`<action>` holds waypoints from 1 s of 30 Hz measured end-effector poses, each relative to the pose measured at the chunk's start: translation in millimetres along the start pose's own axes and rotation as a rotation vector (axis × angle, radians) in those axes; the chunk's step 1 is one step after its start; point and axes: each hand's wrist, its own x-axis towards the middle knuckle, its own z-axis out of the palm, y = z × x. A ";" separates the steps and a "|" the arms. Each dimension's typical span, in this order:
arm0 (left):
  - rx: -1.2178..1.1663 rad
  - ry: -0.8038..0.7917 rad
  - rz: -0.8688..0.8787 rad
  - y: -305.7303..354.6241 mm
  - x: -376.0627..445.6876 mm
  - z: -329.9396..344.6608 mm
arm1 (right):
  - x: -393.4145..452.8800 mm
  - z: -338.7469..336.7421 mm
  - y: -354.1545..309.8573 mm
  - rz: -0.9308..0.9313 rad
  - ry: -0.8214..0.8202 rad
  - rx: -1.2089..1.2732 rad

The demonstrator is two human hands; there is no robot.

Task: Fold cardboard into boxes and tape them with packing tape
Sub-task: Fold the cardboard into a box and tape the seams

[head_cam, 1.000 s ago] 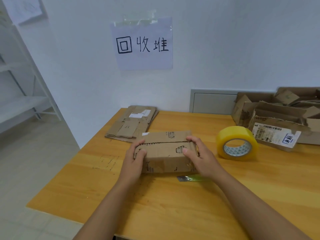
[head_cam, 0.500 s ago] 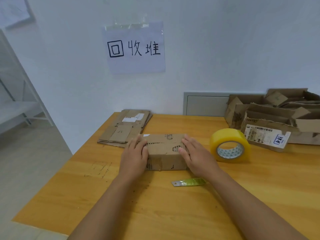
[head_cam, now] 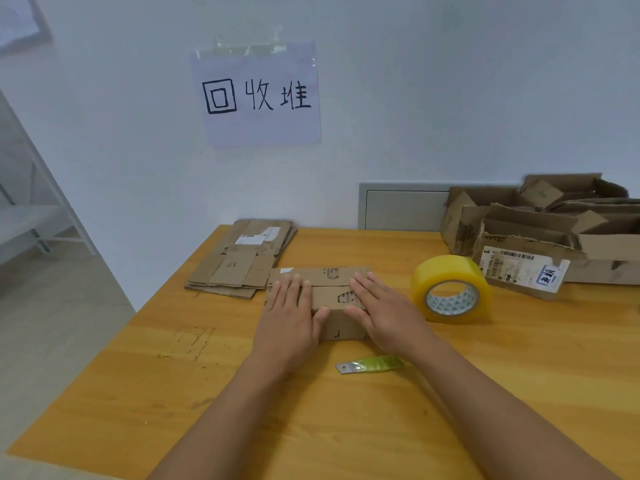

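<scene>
— What do we see of our own body here?

— Two bare forearms coming up from the bottom edge, each ending in a bare hand: our left hand and our right hand.

— Are we wearing anything on them?

— No sleeves show anywhere along either forearm, right down to the lower edge of the view. No gloves cover the hands.

— Rings, a watch, a strap?

— We can make out none on the fingers or wrists that show.

— And the nails?

— Short and plain, as far as we can tell; the detail is too soft to say more.

— Anything else of us?

— Only forearms and hands; the rest lies outside the view.
</scene>
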 end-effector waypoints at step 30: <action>-0.672 0.089 -0.446 -32.0 20.0 -11.7 | 18.1 -30.1 -12.5 0.487 -0.132 0.855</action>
